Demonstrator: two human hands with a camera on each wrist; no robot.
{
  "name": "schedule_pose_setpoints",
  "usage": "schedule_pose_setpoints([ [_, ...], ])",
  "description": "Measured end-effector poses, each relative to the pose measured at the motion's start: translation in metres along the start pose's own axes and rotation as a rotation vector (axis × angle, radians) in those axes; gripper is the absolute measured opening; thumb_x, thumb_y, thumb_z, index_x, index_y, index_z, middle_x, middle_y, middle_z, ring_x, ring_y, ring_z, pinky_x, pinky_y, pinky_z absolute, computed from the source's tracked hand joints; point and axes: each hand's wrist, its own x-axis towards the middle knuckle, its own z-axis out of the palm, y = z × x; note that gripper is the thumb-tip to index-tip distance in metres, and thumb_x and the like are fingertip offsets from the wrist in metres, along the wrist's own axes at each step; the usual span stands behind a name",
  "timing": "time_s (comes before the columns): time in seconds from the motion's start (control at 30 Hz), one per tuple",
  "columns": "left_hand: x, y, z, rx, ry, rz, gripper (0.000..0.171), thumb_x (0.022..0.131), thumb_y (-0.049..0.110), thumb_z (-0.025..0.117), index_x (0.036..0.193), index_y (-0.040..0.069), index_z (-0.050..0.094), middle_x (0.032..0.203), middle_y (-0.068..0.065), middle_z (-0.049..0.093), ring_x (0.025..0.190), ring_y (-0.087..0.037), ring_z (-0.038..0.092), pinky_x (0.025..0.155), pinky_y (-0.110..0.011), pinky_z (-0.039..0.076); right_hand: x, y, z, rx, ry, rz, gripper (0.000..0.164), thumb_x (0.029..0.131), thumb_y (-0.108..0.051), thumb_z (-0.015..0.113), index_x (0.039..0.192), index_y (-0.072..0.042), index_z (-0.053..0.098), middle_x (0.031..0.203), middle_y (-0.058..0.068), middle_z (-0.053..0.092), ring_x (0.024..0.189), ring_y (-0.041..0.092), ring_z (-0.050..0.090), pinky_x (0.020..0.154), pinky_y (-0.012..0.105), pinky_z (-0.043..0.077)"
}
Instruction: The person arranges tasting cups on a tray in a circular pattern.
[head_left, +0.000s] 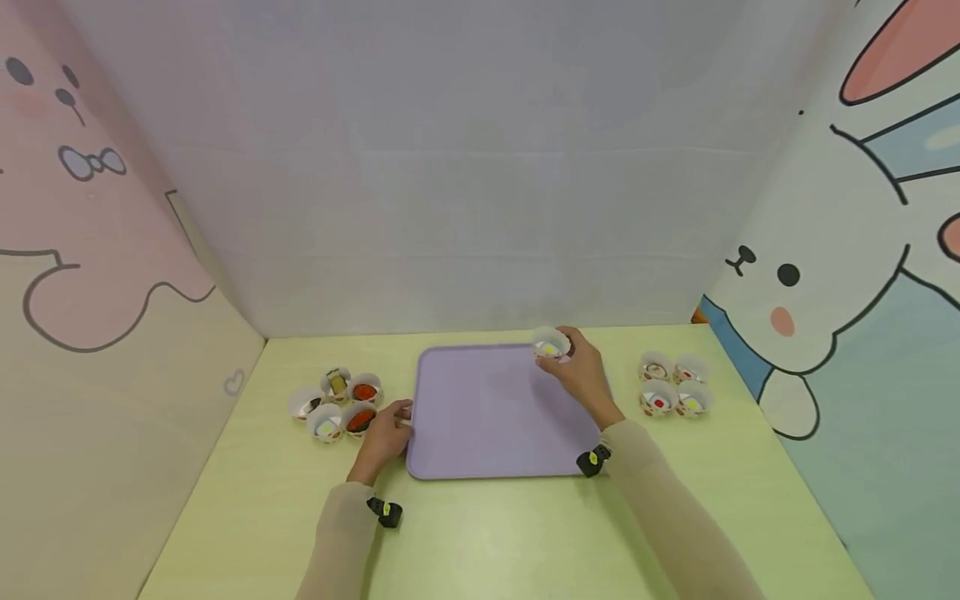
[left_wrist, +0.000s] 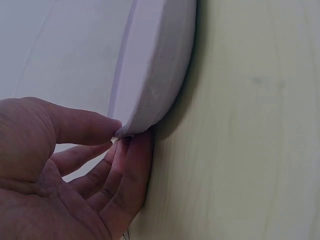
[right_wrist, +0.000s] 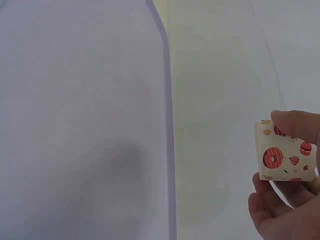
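Observation:
A lilac tray (head_left: 495, 412) lies on the table, its rim seen close in the left wrist view. My left hand (head_left: 387, 433) pinches that rim (left_wrist: 150, 95) at the tray's left side, thumb on top and fingers beneath. Above the tray's far right part, my right hand (head_left: 581, 367) holds a small paper baking cup (head_left: 551, 343) by its sides. The cup (right_wrist: 285, 155) is cream with red doughnut and sweet prints. Something white and yellow shows inside it in the head view.
Several similar paper cups (head_left: 327, 423) with small items in them cluster left of the tray, close to my left hand. Another group of paper cups (head_left: 658, 398) stands right of the tray. Cartoon-printed side walls (head_left: 795, 275) and a pale back wall (head_left: 465, 208) bound the table.

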Motion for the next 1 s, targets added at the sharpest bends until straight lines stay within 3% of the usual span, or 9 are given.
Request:
schedule_pose_setpoints([
  [0.3,0.0,0.001,0.0,0.0,0.0,0.011,0.052,0.083,-0.002,0.055,0.134,0.001,0.056,0.117,-0.018,0.064,0.079,-0.018,0.059,0.061,-0.027,0.049,0.013,0.005,0.021,0.064,0.002,0.018,0.064,0.081,-0.024,0.079,0.137,-0.011,0.051,0.122,0.014,0.064,0.102,0.029,0.06,0.079,0.039,0.052],
  [0.5,-0.001,0.0,0.001,-0.005,-0.006,-0.003,0.051,0.084,-0.002,0.056,0.135,0.002,0.056,0.117,-0.018,0.063,0.08,-0.018,0.06,0.061,-0.027,0.05,0.018,0.015,0.035,0.034,0.016,0.043,0.061,0.08,-0.024,0.079,0.134,-0.011,0.053,0.123,0.014,0.065,0.101,0.028,0.06,0.082,0.041,0.05],
  [1.0,-0.001,-0.001,0.003,-0.022,0.002,-0.003,0.052,0.083,-0.002,0.055,0.135,0.002,0.056,0.116,-0.017,0.063,0.081,-0.019,0.06,0.059,-0.027,0.048,0.036,0.019,0.056,0.034,-0.061,0.077,0.067,0.081,-0.02,0.079,0.14,-0.009,0.048,0.129,0.018,0.061,0.112,0.032,0.059,0.093,0.047,0.049],
])
